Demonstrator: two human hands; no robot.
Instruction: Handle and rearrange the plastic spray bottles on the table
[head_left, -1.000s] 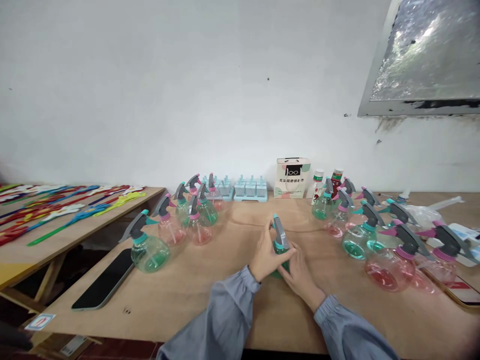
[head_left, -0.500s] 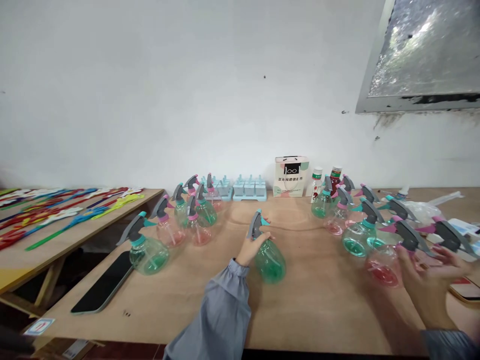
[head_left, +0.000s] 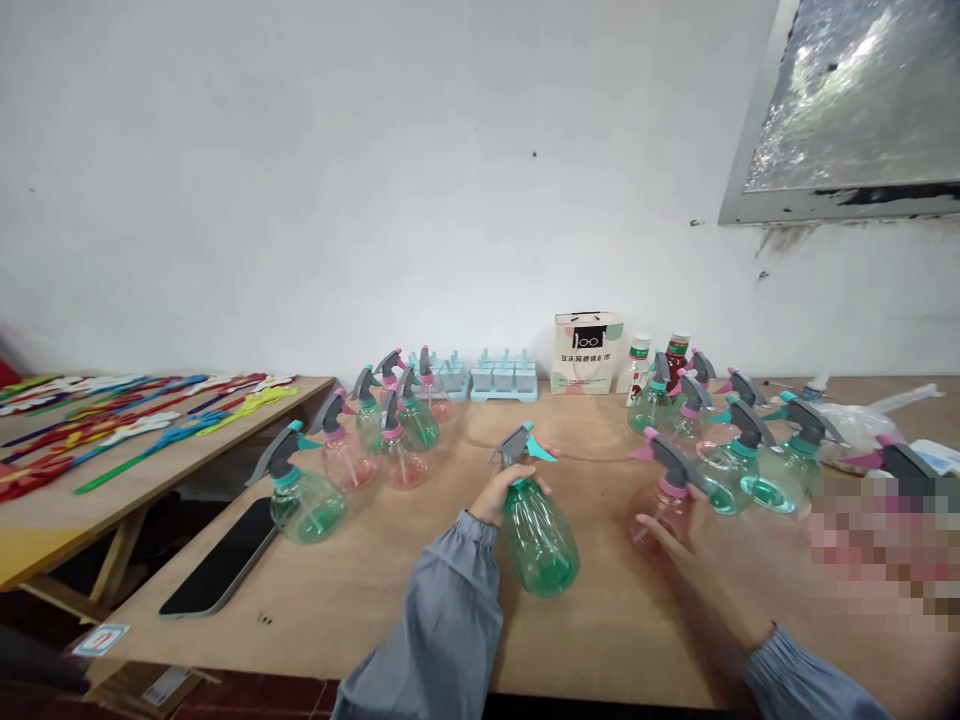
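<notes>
Left hand (head_left: 511, 488): grip wrapped around the neck of a green spray bottle (head_left: 543, 548), tilted, mid-table (head_left: 405, 560).
Right hand (head_left: 694, 555): grip around a pink spray bottle (head_left: 651, 500), right of the green one.
Phone (head_left: 221, 560): flat, at left.

One head-worn camera looks forward and slightly down across the wooden tabletop (head_left: 600, 630), facing the white wall (head_left: 337, 200) at twelve o'clock. The left sleeve (head_left: 427, 620), towards seven, is close; the held green trigger spray bottle (head_left: 541, 545), near six, is slightly farther; the window (head_left: 862, 110), at two, well beyond.
</notes>
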